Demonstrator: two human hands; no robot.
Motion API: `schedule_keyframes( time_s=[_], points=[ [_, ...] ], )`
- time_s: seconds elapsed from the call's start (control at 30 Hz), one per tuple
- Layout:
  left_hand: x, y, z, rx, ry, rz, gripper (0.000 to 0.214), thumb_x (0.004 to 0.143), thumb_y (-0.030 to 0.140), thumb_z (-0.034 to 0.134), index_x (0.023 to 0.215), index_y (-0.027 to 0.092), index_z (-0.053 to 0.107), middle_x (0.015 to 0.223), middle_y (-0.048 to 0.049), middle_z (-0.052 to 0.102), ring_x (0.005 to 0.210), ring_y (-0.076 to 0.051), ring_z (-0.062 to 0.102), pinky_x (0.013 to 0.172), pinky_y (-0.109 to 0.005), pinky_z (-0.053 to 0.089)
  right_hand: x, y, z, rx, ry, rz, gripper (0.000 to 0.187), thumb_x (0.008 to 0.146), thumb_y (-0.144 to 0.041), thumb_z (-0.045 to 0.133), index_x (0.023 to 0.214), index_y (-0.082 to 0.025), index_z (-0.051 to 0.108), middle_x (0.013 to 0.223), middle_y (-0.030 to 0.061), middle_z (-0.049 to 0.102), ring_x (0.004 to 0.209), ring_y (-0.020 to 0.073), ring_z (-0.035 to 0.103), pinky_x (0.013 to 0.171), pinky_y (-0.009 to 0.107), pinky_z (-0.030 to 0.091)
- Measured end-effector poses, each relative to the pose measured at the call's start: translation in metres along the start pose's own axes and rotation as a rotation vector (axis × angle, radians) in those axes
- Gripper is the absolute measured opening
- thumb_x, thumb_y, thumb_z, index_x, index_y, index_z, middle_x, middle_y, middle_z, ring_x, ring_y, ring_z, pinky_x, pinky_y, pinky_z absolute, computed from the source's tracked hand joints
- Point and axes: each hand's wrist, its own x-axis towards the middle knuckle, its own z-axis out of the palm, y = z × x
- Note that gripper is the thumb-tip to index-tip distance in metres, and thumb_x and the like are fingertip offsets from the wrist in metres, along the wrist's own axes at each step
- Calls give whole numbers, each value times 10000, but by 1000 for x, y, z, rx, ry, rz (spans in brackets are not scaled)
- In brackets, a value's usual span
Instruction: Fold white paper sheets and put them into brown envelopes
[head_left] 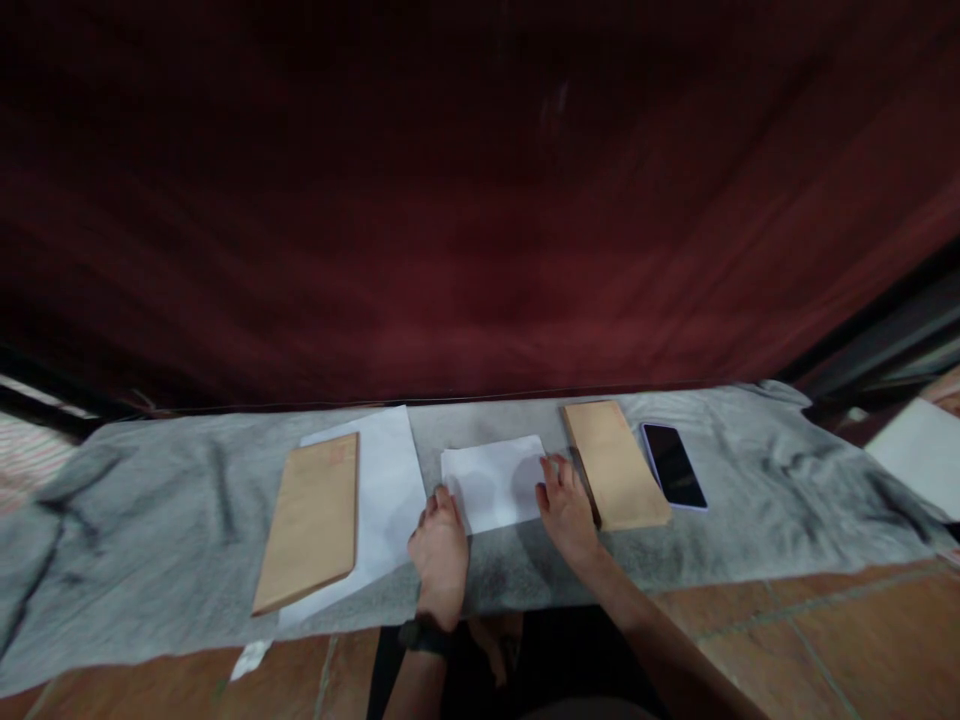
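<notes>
Up close, a reddish-brown tiled floor (862, 640) runs along the near edge, with a small white paper scrap (251, 657) lying on it at the near left. Just beyond, a wrinkled grey cloth (150, 520) is spread from left to right.

The left hand (439, 550), with a black wristband (424, 637) at the wrist, lies flat and open on the cloth. Its fingertips touch the near left corner of a folded white rectangular paper (491, 480). The right hand (566, 510) is also open, palm down, with its fingers stretched onto the paper's right edge. Neither hand grips anything. The folded paper lies flat at the middle of the cloth, between the two hands.

To its left, a long tan paper envelope (311, 520) rests on a larger white sheet (390, 470). Just right of the right hand a second tan paper envelope (619, 462) lies flat. Beside that, further right, a black-screened smartphone (673, 465) lies face up. At the far right another white sheet (919, 450) lies off the cloth. Farthest back hangs a dark red curtain (480, 220).
</notes>
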Motion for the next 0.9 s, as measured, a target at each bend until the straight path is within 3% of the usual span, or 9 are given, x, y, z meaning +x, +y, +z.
schedule_keyframes(
  time_s=[0.07, 0.2, 0.3, 0.37, 0.47, 0.53, 0.6, 0.73, 0.9],
  points=[
    [1, 1, 3, 19, 12, 21, 344, 1020, 178, 342, 1264, 155, 584, 957, -101, 722, 799, -200, 709, 620, -264, 480, 1, -6, -1, -5, -7, -71, 482, 1001, -203, 398, 1477, -167, 460, 1532, 179, 443, 1327, 333, 496, 1063, 524, 449],
    [2, 0, 4, 32, 1, 54, 426, 989, 102, 338, 1374, 148, 516, 1005, -117, 703, 835, -209, 705, 670, -283, 518, -2, -25, 4, 18, -91, -230, 492, 1032, -270, 395, 1516, -193, 427, 1638, 103, 308, 1470, 292, 344, 1170, 499, 348],
    [2, 0, 3, -16, -11, 80, 472, 964, 72, 337, 1394, 142, 520, 1102, -153, 687, 932, -261, 699, 770, -362, 555, -10, -34, 11, -15, -133, -234, 493, 1035, -326, 424, 1515, -213, 443, 1636, 92, 308, 1490, 294, 315, 1193, 516, 309],
    [1, 3, 4, -74, 25, 104, 492, 960, 78, 322, 1404, 135, 527, 1258, -184, 647, 1104, -320, 655, 905, -444, 537, -16, -36, 15, -43, -138, -223, 500, 1036, -338, 431, 1519, -210, 442, 1627, 103, 320, 1489, 299, 320, 1204, 535, 281],
    [-2, 16, 14, -171, 73, 254, 497, 985, 150, 334, 1456, 153, 490, 1535, -160, 473, 1394, -338, 457, 1118, -509, 413, -22, -32, 19, -76, -151, -228, 505, 1047, -317, 395, 1536, -195, 414, 1628, 110, 310, 1495, 293, 310, 1217, 538, 252],
    [-4, 27, 23, -198, 56, 389, 498, 1010, 261, 366, 1497, 191, 441, 1607, -107, 390, 1491, -288, 330, 1198, -501, 330, -24, -29, 21, -89, -164, -243, 511, 1044, -260, 363, 1550, -192, 389, 1632, 104, 304, 1503, 282, 291, 1220, 527, 254],
    [-7, 36, 33, -186, 32, 437, 528, 1022, 359, 363, 1523, 194, 399, 1625, -101, 357, 1517, -264, 280, 1226, -501, 286, -24, -26, 22, -96, -168, -258, 530, 1033, -205, 336, 1562, -186, 360, 1630, 102, 311, 1507, 270, 283, 1217, 514, 269],
    [-9, 36, 44, -176, 24, 404, 587, 1025, 437, 336, 1548, 169, 346, 1633, -125, 328, 1521, -256, 270, 1234, -488, 276, -23, -17, 24, -110, -129, -248, 523, 1039, -220, 314, 1551, -130, 372, 1626, 142, 308, 1505, 277, 286, 1200, 505, 305],
    [-11, 23, 49, -177, 74, 345, 602, 1027, 401, 335, 1578, 165, 270, 1632, -136, 319, 1518, -259, 273, 1217, -500, 308, -21, 3, 23, -102, -45, -216, 538, 1049, -276, 327, 1559, -106, 343, 1601, 176, 348, 1488, 300, 321, 1181, 525, 329]
  ],
)
